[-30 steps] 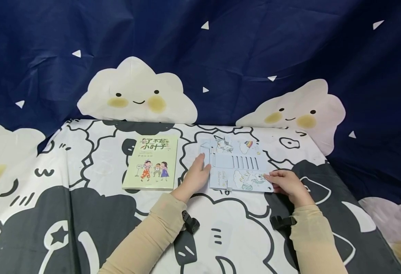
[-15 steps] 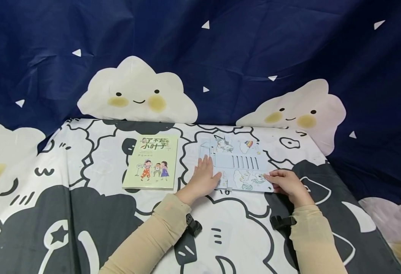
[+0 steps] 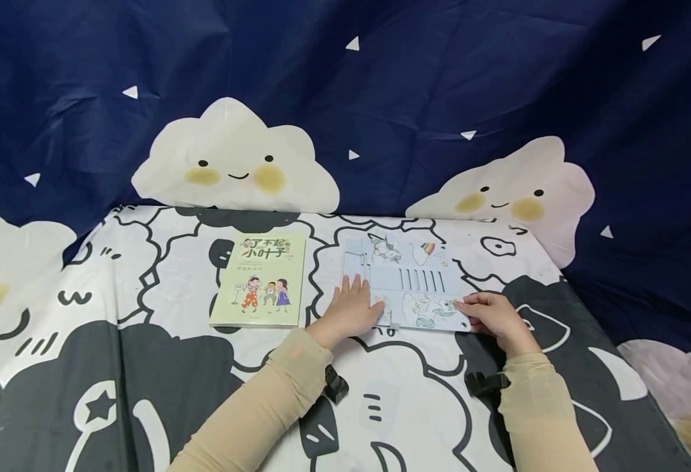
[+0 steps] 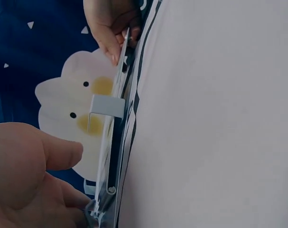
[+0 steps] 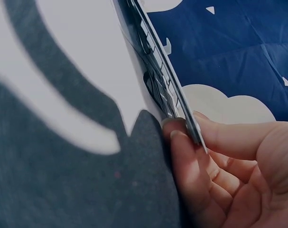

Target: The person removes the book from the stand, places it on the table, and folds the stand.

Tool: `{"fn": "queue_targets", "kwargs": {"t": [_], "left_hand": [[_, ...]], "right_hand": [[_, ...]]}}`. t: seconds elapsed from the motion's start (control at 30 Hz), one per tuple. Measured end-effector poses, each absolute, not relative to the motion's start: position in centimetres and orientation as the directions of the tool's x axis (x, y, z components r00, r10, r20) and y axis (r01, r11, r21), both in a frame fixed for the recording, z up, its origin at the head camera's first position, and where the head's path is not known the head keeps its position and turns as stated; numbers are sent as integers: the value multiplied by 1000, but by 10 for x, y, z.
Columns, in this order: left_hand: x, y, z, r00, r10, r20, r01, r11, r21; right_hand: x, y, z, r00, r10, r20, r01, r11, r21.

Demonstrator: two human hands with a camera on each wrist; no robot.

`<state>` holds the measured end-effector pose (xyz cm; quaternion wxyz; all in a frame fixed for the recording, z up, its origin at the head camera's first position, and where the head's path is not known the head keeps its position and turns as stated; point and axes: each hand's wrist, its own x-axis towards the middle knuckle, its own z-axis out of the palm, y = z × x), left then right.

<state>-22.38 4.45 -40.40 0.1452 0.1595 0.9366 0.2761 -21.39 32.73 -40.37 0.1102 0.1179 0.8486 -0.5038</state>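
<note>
A light-blue book stand [image 3: 419, 280] with unicorn drawings and a row of slots lies low over the cloth in the head view. My left hand [image 3: 350, 309] rests on its left part with fingers spread, covering some of that side. At the near right corner, my right hand [image 3: 494, 318] pinches the stand. The right wrist view shows the thumb [image 5: 229, 137] on top and fingers underneath the stand's edge [image 5: 176, 88], which is raised off the cloth. In the left wrist view, a small grey clip [image 4: 107, 105] sits on the stand's near edge.
A pale green book [image 3: 261, 282] with cartoon figures lies left of the stand, close to my left hand. Black-and-white patterned cloth [image 3: 186, 282] covers the table. Behind it hangs a dark blue curtain [image 3: 404, 78] with clouds and triangles.
My left hand has shifted from the stand's left edge to the right, onto its surface, and its fingers have spread. The right hand keeps its pinch at the corner.
</note>
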Motion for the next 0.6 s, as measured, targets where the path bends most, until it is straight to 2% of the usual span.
{"fn": "queue_targets", "kwargs": {"t": [0.3,0.6], "left_hand": [[-225,46,-401,-902,362,-235,215,848,484],[-226,46,-400,-900,363,-242,218,855,470]], "right_hand": [[-215,328,-405,-948,86,-307,311,460,-832],[-216,328,-406,-947,79,-311,311,468,-827]]}}
